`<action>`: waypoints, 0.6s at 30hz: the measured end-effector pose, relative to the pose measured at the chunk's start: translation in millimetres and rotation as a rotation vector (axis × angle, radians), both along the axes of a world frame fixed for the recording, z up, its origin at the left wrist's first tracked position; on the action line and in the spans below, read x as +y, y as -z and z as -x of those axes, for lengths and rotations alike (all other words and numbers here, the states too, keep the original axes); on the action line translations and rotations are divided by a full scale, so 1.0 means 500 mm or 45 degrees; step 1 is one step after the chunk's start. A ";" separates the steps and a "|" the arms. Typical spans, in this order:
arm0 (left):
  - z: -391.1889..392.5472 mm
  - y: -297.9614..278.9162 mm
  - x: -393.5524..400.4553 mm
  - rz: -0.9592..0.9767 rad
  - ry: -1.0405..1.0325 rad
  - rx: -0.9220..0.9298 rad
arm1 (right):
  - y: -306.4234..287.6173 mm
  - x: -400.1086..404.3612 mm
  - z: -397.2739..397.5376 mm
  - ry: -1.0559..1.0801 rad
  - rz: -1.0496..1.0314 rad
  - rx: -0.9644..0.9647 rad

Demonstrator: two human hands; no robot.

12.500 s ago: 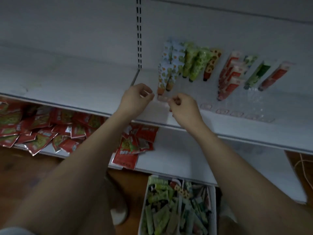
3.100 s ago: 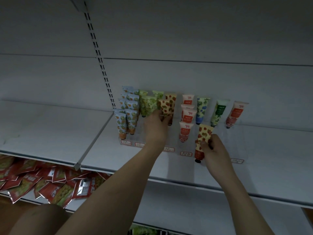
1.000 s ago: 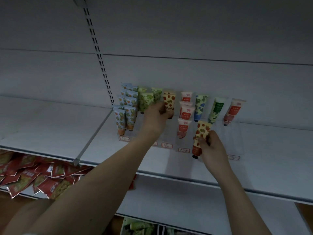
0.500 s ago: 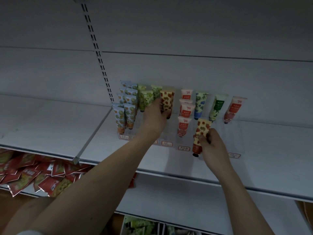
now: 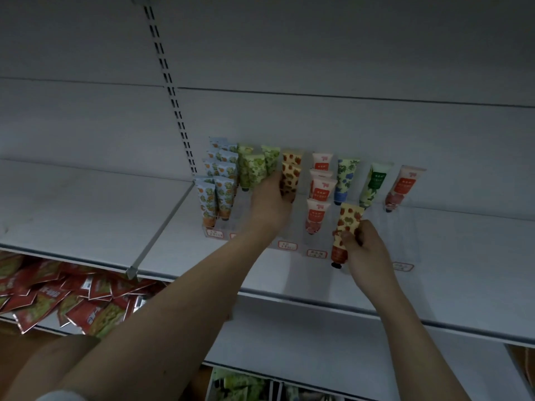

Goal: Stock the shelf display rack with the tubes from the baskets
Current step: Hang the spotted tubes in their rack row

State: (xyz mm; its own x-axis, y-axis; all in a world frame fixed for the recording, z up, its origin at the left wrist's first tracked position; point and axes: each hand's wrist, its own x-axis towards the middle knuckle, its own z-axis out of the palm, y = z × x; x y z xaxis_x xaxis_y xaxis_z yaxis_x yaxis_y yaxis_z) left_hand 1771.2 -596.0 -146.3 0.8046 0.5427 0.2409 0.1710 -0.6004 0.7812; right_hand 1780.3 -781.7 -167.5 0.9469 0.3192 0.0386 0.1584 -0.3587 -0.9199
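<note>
A clear tiered display rack [image 5: 406, 227] stands on the white shelf [image 5: 434, 290], holding several upright tubes: blue ones [image 5: 215, 192] at the left, green ones [image 5: 254, 169], white-and-red ones [image 5: 317, 215], more at the right. My left hand [image 5: 269, 204] grips an orange-spotted tube [image 5: 290, 180] in the rack's middle column, in front of a like tube. My right hand [image 5: 366, 247] holds a second orange-spotted tube [image 5: 344, 233], cap down, just in front of the rack's lower right part.
A slotted upright [image 5: 170, 91] and a shelf divider [image 5: 157, 235] lie left of the rack. Red snack packets [image 5: 58, 296] fill the lower shelf at the left. A basket of tubes [image 5: 246, 386] shows at the bottom edge.
My left hand has stayed on the spotted tube in the middle column. My right hand keeps the second tube at about the same spot. The view has shifted slightly.
</note>
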 end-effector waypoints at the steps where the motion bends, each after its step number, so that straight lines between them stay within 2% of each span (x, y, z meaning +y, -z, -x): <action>1: -0.002 -0.002 0.000 -0.007 -0.006 0.000 | 0.000 0.000 0.000 0.002 0.002 0.001; 12: -0.015 0.002 -0.007 0.029 -0.177 -0.051 | 0.000 0.000 -0.001 0.005 0.005 0.016; 18: -0.006 0.013 -0.010 -0.071 -0.191 -0.082 | -0.001 0.001 0.003 0.020 -0.003 0.004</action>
